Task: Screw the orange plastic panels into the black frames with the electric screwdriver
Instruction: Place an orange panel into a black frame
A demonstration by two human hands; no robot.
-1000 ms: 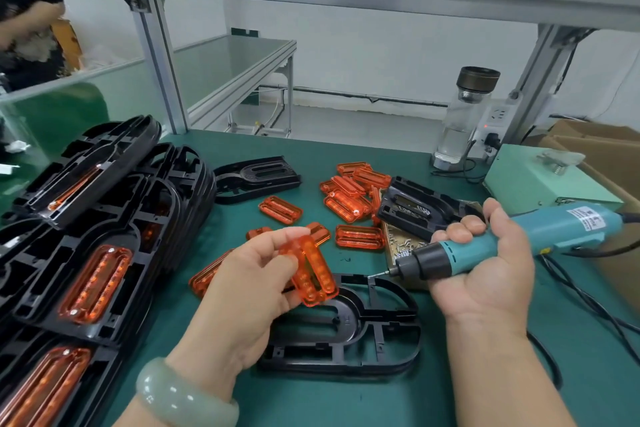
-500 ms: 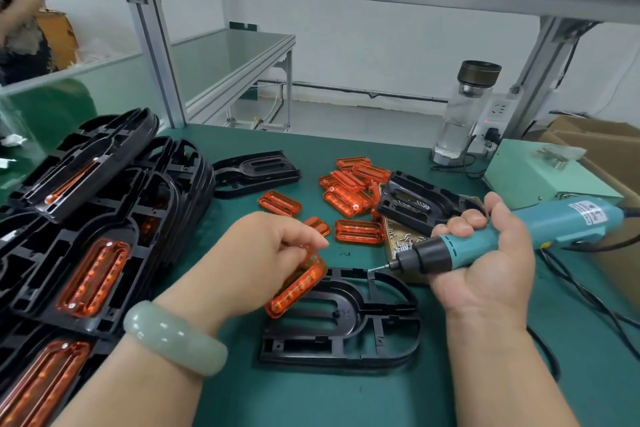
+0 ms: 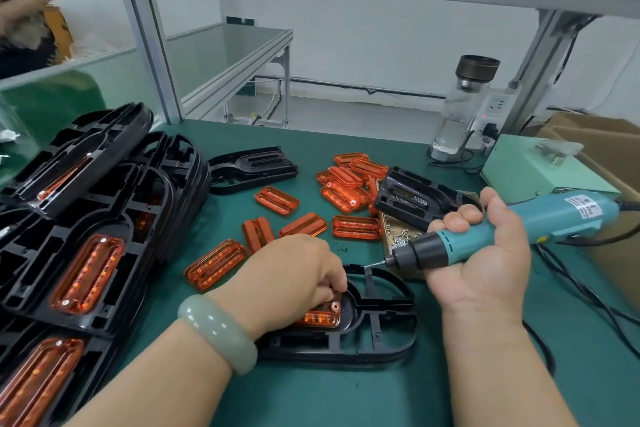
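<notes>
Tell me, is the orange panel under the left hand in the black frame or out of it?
In. The orange panel lies inside the black frame opening, held there by the left hand.

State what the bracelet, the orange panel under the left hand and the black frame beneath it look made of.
Bracelet: pale green, glossy, faintly milky, probably jade or glass. Orange panel: translucent ribbed plastic; light glows through it. Black frame: opaque moulded plastic with thin ribs and a satin sheen.
</notes>
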